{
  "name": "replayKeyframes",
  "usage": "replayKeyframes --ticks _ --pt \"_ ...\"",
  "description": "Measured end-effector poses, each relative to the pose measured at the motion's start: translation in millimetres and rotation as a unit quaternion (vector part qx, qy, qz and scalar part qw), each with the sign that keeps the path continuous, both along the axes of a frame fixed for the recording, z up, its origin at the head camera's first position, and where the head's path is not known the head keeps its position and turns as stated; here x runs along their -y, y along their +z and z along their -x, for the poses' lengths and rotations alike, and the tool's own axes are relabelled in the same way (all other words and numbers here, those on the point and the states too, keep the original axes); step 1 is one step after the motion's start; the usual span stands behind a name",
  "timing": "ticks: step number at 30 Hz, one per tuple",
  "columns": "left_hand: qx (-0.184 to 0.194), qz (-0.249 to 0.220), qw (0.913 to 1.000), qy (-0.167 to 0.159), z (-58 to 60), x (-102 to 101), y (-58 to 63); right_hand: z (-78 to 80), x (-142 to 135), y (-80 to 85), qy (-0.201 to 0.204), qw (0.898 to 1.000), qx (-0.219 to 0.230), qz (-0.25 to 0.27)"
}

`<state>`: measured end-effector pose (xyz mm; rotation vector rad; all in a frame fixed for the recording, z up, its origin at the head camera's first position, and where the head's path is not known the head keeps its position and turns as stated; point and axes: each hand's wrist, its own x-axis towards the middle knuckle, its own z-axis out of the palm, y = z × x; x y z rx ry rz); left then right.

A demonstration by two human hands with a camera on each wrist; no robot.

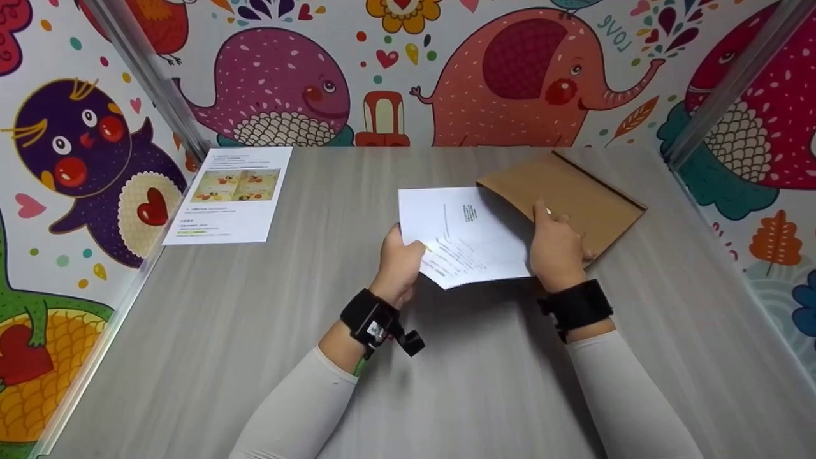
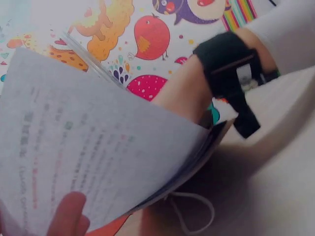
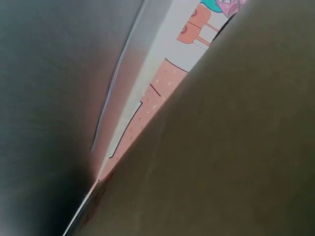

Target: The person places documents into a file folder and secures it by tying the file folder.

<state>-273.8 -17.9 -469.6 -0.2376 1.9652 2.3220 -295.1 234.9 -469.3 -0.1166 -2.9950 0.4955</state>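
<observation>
In the head view, my left hand [image 1: 400,264] pinches the near left edge of a white printed sheet [image 1: 433,213], with the thumb on top. The sheet's right part goes under the edge of a brown paper envelope [image 1: 593,197]; whether it lies inside cannot be told. My right hand [image 1: 558,252] grips the envelope's near left side, above the table. Lines of print on the sheet [image 2: 98,132] face the left wrist view, where a white string loop [image 2: 212,214] hangs below. Brown envelope [image 3: 226,137] fills much of the right wrist view, which does not show the right fingers.
Another printed page [image 1: 229,223] with a coloured picture lies flat at the back left of the grey wood-grain table [image 1: 319,210]. Cartoon-printed walls [image 1: 395,76] stand along the back and both sides, with metal posts [image 1: 727,83] at the corners.
</observation>
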Motion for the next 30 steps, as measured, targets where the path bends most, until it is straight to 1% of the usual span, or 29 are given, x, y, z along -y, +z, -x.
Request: replayKeyframes --ticks 3,6,9,11,16,19,22,25,28,30 --pt "0.003 -0.017 0.9998 -0.013 -6.5 -9.3 -3.0 0.3 -2.9 -0.5 0.004 1.000 0.015 0.004" --pt "0.007 -0.015 0.9997 -0.019 -14.7 -19.7 -6.6 1.3 -7.0 -2.4 0.011 1.000 0.015 0.008" --pt "0.000 -0.020 0.9997 -0.011 -22.4 -28.4 -9.1 2.9 -9.7 -4.2 0.016 1.000 0.016 0.013" --pt "-0.007 -0.032 0.9994 -0.004 -25.7 -31.7 -9.7 3.4 -9.2 -3.8 0.013 1.000 0.022 0.012" --pt "-0.018 -0.047 0.9985 0.021 -25.0 -30.0 -8.2 3.9 -6.0 -1.3 -0.001 0.999 0.042 0.012" --pt "-0.027 -0.057 0.9976 0.028 -24.3 -29.9 -7.8 2.9 -7.5 0.1 0.001 0.999 0.034 0.016" --pt "-0.032 -0.076 0.9966 0.009 -26.1 -33.6 -9.9 1.2 -9.0 0.6 0.021 1.000 0.005 0.012" --pt "-0.032 -0.082 0.9960 -0.012 -28.0 -38.1 -14.0 -1.4 -6.5 0.7 0.050 0.998 -0.022 0.005" --pt "-0.032 -0.080 0.9961 -0.018 -27.7 -40.4 -18.3 -3.8 0.7 0.4 0.064 0.998 -0.022 -0.002" --pt "-0.034 -0.081 0.9960 -0.017 -25.9 -40.3 -20.6 -6.1 7.6 0.8 0.059 0.998 -0.011 -0.005"
